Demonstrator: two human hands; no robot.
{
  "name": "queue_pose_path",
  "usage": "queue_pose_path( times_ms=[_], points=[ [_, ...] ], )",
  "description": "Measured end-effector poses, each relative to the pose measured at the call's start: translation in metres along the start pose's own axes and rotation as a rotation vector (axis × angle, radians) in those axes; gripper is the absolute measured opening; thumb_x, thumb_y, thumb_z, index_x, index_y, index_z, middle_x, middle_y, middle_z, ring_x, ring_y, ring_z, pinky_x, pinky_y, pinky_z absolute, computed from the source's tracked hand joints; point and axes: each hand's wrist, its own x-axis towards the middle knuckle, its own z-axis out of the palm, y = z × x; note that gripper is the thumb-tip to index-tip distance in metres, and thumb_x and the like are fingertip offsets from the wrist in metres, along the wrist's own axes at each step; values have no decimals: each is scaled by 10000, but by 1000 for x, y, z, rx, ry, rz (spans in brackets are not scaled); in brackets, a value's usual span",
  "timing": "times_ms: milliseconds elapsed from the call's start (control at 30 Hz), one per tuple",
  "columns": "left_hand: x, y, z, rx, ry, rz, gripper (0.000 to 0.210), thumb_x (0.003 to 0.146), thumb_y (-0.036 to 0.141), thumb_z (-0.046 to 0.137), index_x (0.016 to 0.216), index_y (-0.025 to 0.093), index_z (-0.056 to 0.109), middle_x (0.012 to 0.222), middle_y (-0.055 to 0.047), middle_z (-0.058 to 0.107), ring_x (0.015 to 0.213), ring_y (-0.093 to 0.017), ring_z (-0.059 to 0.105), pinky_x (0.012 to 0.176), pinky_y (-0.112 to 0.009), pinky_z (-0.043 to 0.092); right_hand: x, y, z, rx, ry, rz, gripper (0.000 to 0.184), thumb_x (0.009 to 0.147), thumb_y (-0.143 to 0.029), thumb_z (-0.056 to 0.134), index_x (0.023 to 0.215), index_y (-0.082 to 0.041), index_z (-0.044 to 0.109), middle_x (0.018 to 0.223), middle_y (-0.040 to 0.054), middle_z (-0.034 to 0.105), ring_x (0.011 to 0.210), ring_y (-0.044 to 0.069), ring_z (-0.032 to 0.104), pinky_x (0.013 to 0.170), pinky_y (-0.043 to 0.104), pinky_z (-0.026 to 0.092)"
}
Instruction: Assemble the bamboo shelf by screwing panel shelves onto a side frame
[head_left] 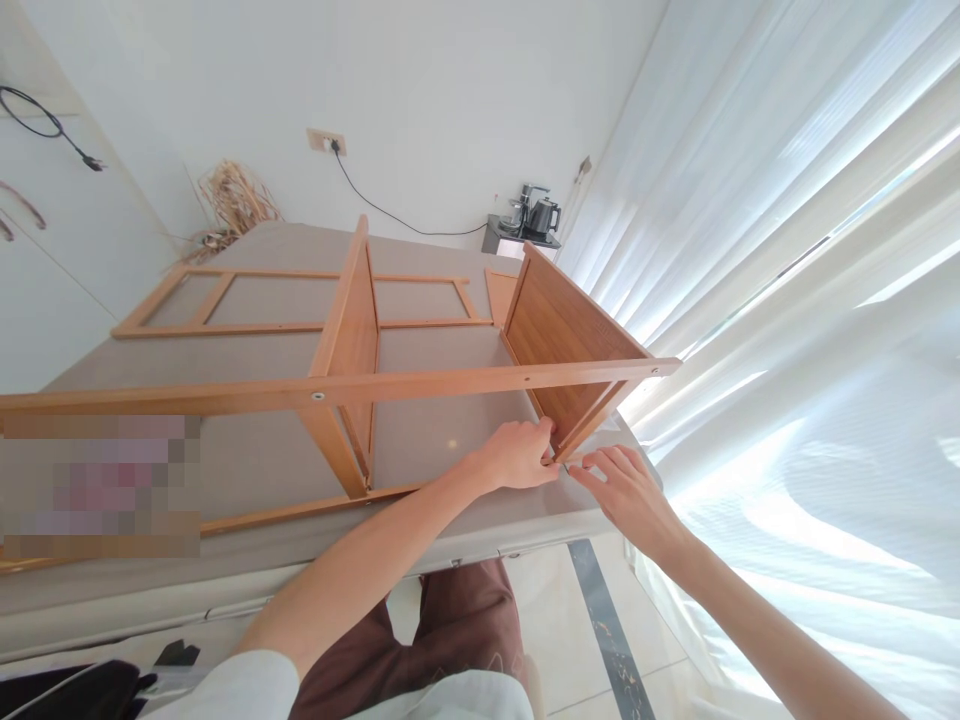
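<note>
A partly joined wooden shelf frame (420, 385) lies on its side on the grey-covered table. My left hand (517, 455) is closed round the near bottom corner of the frame, where the lower rail meets the end panel (574, 335). Just right of that corner, my right hand (622, 490) has its thumb and forefinger pinched close to the rail's end. Whatever small thing sits between those fingertips is too small to make out. A middle panel (352, 350) stands between the long rails, left of my hands.
A flat ladder-like wooden frame (262, 328) lies farther back on the grey cloth (442, 350). Dried stalks (232, 195) lie at the far left corner. Beyond the table are a kettle (544, 215) and a wall socket (326, 141). White curtains (810, 300) hang along the right. A patch at left is pixelated.
</note>
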Motion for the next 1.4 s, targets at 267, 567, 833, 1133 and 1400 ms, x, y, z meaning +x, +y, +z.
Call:
queue_pose_path(
  times_ms=[267,567,833,1133,1400],
  points=[
    [0,1,-1,-10,-12,-15,385,853,394,618,1172,201,522,983,-70,774,926,-319,738,768,-383,535,-7,-6,8,184,79,184,253,967,-97,507,1089,-240,677,976,64,651,883,212,569,784,369,445],
    [-2,2,-4,7,-4,-21,406,838,402,621,1178,200,531,971,-53,784,921,-307,744,754,-381,542,-14,-18,20,207,169,261,248,973,-78,495,1079,-229,662,972,63,662,904,211,584,823,372,440],
    [-4,4,-7,-5,16,-23,351,848,419,617,1126,216,550,960,-36,786,884,-279,743,733,-362,535,-14,-28,27,327,238,365,182,1014,-154,501,1051,-225,664,933,37,726,852,190,648,863,379,455],
    [-3,4,-10,-2,51,-23,351,863,426,596,1151,229,559,990,-24,778,922,-295,730,775,-379,533,-13,-46,40,371,278,511,175,1029,-179,469,1078,-222,632,941,36,737,887,199,673,906,388,478],
    [-2,8,-18,-57,64,-17,333,858,423,613,1134,240,578,974,-14,775,897,-271,725,751,-362,525,-12,-44,34,435,227,575,192,1049,-197,409,1054,-246,595,943,23,714,885,188,666,794,329,509]
  ],
)
